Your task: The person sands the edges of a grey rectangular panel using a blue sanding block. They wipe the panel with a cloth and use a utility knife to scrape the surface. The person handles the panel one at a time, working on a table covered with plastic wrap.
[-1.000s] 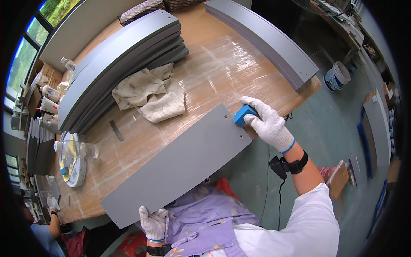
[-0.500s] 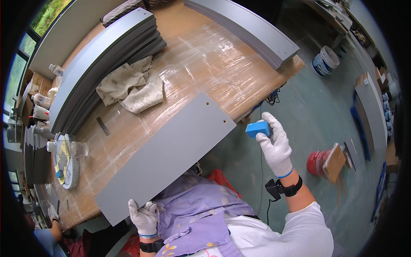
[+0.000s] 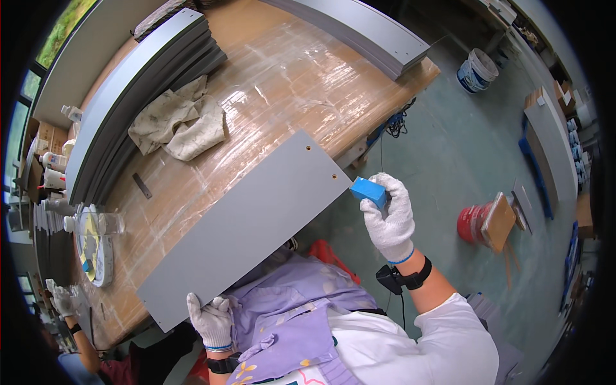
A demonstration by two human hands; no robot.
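Note:
A flat grey panel (image 3: 237,228) with a gently curved side lies slantwise across the near table edge, with two brass-lined holes at its right end. My left hand (image 3: 212,321), in a white knit glove, grips the panel's near edge towards its left end, one finger stretched over the top face. In my gloved right hand (image 3: 393,221) a small blue rectangular block (image 3: 369,191) is pinched between thumb and fingers. The block is close to the panel's right corner; whether they touch I cannot tell.
Film covers the wooden table (image 3: 276,96). A stack of curved grey panels (image 3: 128,96), a crumpled cloth (image 3: 183,122) and a plastic bottle (image 3: 109,222) are on it. More panels (image 3: 359,25) lie at the far right. A co-worker's gloved hand (image 3: 61,298) shows at left.
My right hand has brought the blue block left, close to the panel's right end. My left hand keeps its place on the panel. The co-worker's hand has risen, and the whole view has shifted slightly.

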